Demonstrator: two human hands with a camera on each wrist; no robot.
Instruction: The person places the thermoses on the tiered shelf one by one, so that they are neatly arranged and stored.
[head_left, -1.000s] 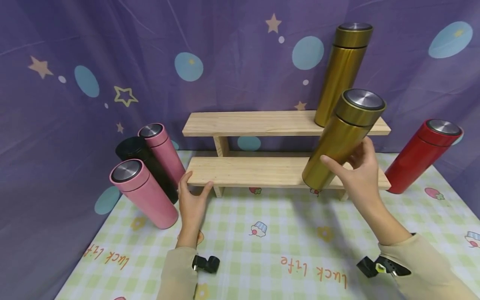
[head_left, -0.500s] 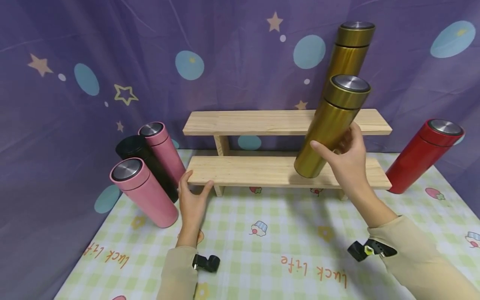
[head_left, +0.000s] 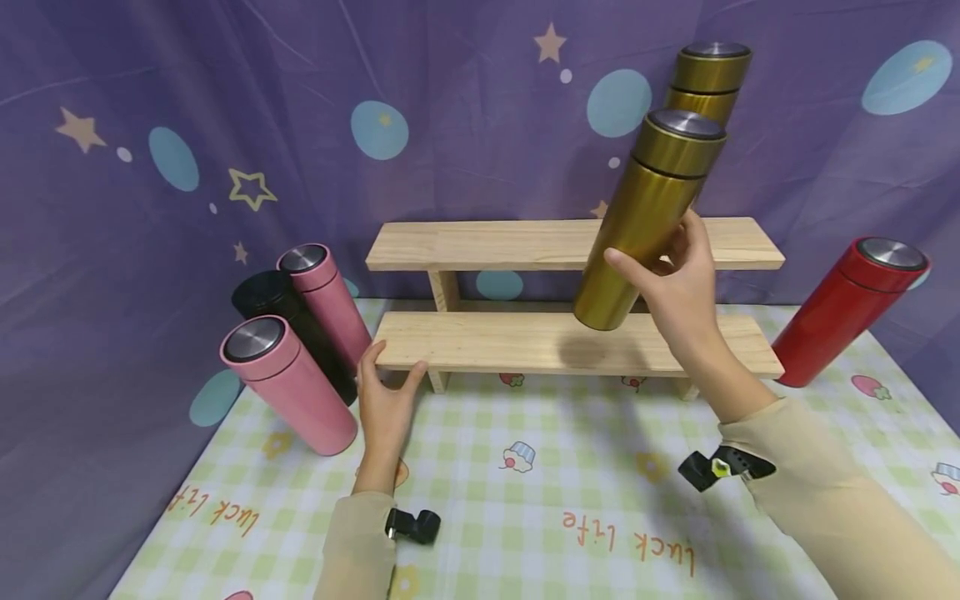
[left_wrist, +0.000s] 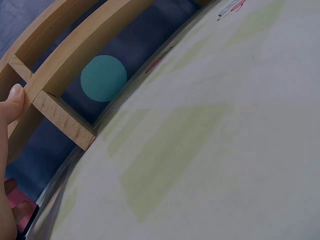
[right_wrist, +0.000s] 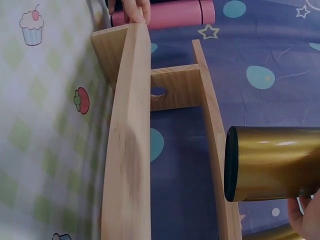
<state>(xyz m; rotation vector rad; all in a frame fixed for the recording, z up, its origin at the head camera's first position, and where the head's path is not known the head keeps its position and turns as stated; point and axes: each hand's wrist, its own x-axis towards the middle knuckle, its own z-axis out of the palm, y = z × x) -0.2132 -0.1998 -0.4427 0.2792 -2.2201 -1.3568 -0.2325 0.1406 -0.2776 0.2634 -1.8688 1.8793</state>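
My right hand (head_left: 681, 292) grips a gold thermos (head_left: 637, 217) with a steel-topped lid, held in the air and tilted in front of the two-tier wooden shelf (head_left: 480, 337). Its base hangs over the lower tier, apart from it. In the right wrist view, the dark bottom of this gold thermos (right_wrist: 275, 162) appears beside the upper board. My left hand (head_left: 385, 408) holds the left front corner of the lower tier, thumb (left_wrist: 16, 95) on the front edge. Behind the held one, another gold thermos (head_left: 708, 75) stands at the upper tier's right, mostly hidden.
Left of the shelf stand two pink thermoses (head_left: 292, 387) and a black one (head_left: 288, 321) between them. A red thermos (head_left: 843, 312) is by the shelf's right end. A checked cloth (head_left: 480, 517) covers the table, and a purple curtain (head_left: 465, 67) hangs behind.
My right hand has raised the gold thermos and carried it left and toward the shelf, so it now covers more of the one behind. The left hand stays in place.
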